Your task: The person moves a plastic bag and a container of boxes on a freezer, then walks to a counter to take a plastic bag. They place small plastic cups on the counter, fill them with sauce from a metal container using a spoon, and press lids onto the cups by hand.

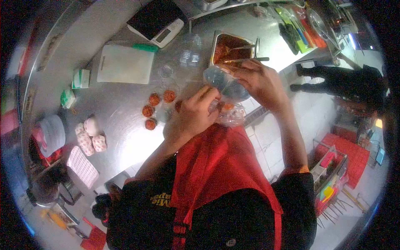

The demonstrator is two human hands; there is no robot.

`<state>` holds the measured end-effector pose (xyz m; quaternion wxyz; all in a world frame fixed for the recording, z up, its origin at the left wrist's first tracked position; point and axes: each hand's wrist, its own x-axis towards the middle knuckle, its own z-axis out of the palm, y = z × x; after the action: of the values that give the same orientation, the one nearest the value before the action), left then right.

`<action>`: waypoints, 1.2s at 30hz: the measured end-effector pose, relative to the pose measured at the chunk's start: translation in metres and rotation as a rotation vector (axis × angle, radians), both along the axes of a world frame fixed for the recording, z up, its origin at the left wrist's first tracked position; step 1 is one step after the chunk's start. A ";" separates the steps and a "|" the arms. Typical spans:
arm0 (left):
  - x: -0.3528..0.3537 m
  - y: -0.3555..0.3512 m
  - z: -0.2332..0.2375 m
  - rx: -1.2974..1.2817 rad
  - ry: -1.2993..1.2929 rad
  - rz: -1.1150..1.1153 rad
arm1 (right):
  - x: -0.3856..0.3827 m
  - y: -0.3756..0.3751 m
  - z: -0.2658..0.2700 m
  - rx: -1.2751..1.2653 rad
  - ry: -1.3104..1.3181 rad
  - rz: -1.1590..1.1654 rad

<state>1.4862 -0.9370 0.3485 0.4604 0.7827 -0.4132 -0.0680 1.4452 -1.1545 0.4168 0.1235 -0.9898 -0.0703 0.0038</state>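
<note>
In front of my red apron, both hands work close together on clear round plastic pieces that look like small cups or lids. My right hand has its fingers closed on them from the right. The fingers of my left hand are bent and pressed together at their lower left side. Below the hands hangs a crinkled clear plastic bag with something orange showing at it. Several small cups of red sauce stand left of my left hand, one partly hidden by it. Just beyond the hands sits a metal pan of red sauce with utensil handles across it.
A clear plastic bottle lies on the steel table. Farther left are a white cutting board, a black-topped scale and patterned bundles. Colourful utensils lie at the far right. Another person stands to the right.
</note>
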 end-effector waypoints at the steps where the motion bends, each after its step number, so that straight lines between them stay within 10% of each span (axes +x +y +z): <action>1: 0.000 0.000 -0.002 0.006 -0.003 0.003 | -0.002 -0.002 -0.003 -0.020 -0.026 0.006; 36: -0.006 -0.006 -0.010 -0.034 0.040 -0.021 | -0.018 -0.009 -0.003 0.007 0.067 -0.089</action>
<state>1.4799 -0.9435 0.3384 0.4813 0.7688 -0.4131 -0.0814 1.4277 -1.1630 0.4140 0.1296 -0.9908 -0.0220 0.0313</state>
